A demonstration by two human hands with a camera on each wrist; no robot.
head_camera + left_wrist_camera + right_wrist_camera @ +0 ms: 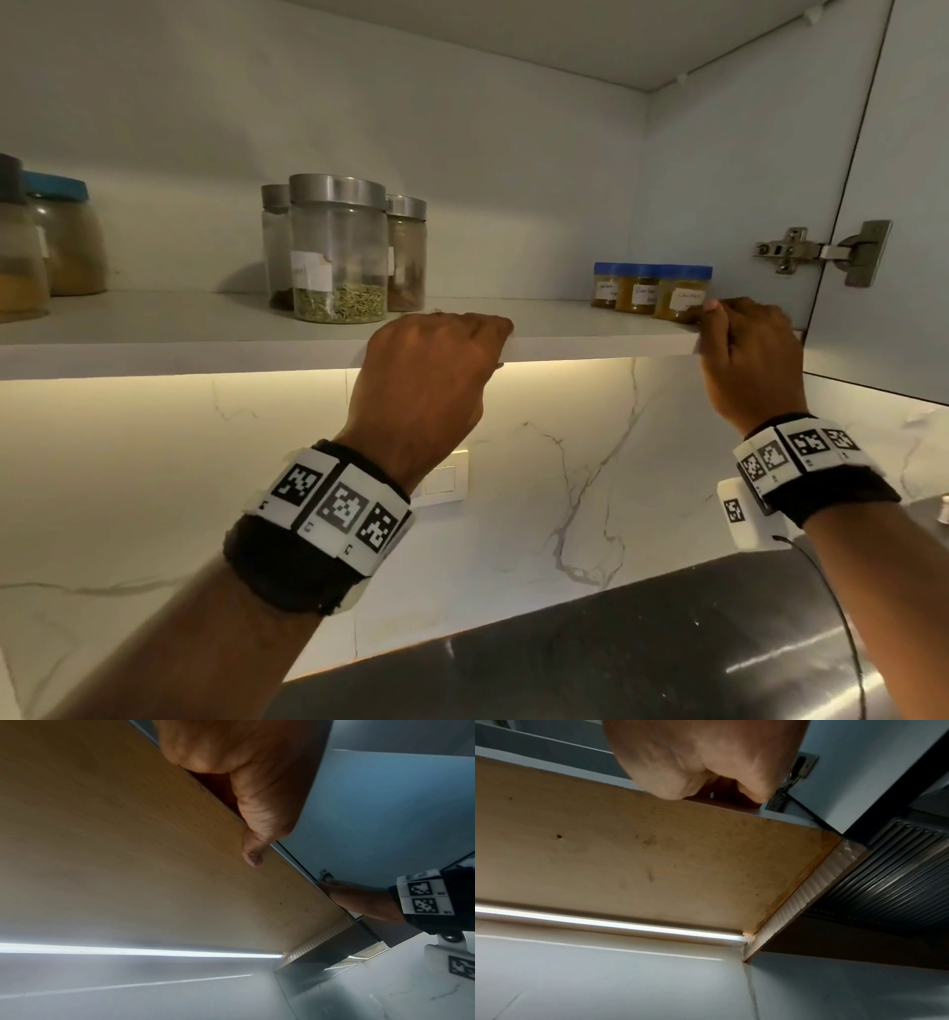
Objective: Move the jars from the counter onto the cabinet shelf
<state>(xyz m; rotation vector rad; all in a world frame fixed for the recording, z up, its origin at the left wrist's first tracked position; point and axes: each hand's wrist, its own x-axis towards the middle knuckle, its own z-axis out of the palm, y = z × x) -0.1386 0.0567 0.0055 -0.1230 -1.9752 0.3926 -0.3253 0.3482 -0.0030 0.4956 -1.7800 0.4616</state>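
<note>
Three small blue-lidded jars (680, 295) of yellow-brown powder stand at the right end of the white cabinet shelf (154, 329). A tall steel-lidded glass jar (339, 252) with green seeds stands mid-shelf, with two similar jars behind it. My left hand (436, 354) curls over the shelf's front edge, its thumb (253, 845) lying under the board. My right hand (744, 349) is curled on the same edge just in front of the rightmost small jar, one fingertip near its base. Neither hand holds a jar. From below, the right hand (700, 764) looks like a fist.
Two bigger jars (61, 241) stand at the shelf's far left. The cabinet door (904, 205) hangs open on a hinge (821, 252) at the right. Under the shelf are a light strip (603, 921), a marble wall with a switch plate (447, 478), and a dark counter (616, 668).
</note>
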